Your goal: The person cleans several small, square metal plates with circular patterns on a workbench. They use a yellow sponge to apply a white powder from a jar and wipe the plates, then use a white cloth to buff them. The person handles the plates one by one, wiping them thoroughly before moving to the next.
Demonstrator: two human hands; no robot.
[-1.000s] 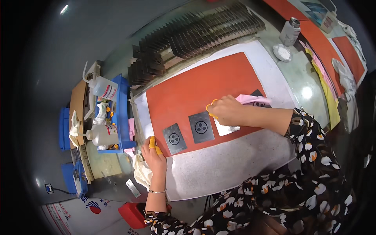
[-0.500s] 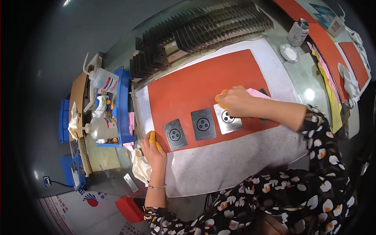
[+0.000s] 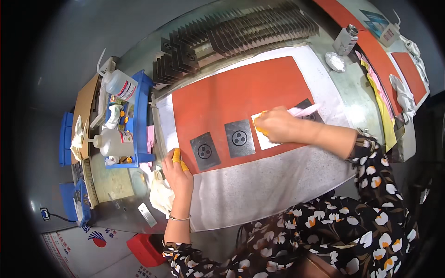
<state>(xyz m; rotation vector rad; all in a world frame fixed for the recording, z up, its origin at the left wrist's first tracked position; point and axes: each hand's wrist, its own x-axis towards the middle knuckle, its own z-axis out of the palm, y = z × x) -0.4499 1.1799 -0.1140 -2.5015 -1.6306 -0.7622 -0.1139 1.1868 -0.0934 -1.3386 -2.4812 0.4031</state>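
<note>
My right hand (image 3: 280,126), with orange-yellow covers on its fingers, is closed on a pink cloth (image 3: 305,111) whose end sticks out to the right. It presses on a bright metal plate (image 3: 264,142), hiding much of it. To its left lie two grey plates, the middle plate (image 3: 242,151) and the left plate (image 3: 210,161), each with a dark round mark. A further dark plate (image 3: 305,103) is partly covered by the cloth and my right arm. My left hand (image 3: 178,176), two fingers covered in yellow, rests open at the near left corner of the red mat (image 3: 227,95).
Behind the mat stand rows of upright dark plates (image 3: 250,30). A blue tray (image 3: 143,116) with white squeeze bottles (image 3: 116,142) is at the left. A crumpled white cloth (image 3: 161,194) lies beside my left wrist. A bottle (image 3: 345,41) and a small dish (image 3: 335,62) stand at far right.
My right hand has moved over the bright plate's round mark and now covers it. The pink cloth's end has swung and twisted. My left hand stays at the mat's corner; the whole view has shifted slightly.
</note>
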